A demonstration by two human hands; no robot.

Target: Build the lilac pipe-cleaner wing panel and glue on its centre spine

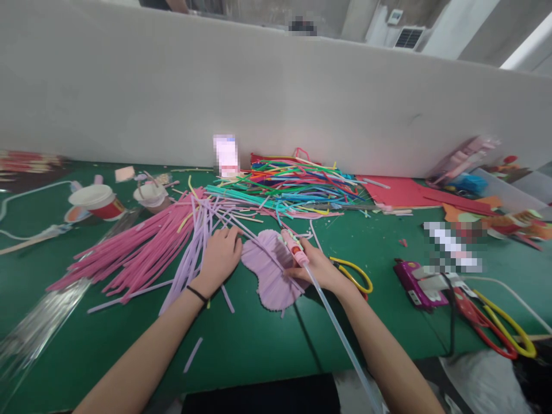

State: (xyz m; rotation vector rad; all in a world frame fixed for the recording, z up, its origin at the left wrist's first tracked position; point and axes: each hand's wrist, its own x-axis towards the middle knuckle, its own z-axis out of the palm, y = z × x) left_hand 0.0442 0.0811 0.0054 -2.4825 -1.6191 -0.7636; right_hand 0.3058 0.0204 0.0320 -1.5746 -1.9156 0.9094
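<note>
Above worktop [254,351], right fingers [296,273] gripped pink glue gun [296,249]; left fingers [227,237], grip unclear. Tilt risked drips on lilac pipe-cleaner panel [273,287].

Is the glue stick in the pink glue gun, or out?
In: the glue stick enters one end of the pink glue gun, its long remainder trailing out.

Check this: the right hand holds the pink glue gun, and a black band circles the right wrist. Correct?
Wrong side: the head view shows the black band on the left wrist. The right hand does hold the pink glue gun.
</note>
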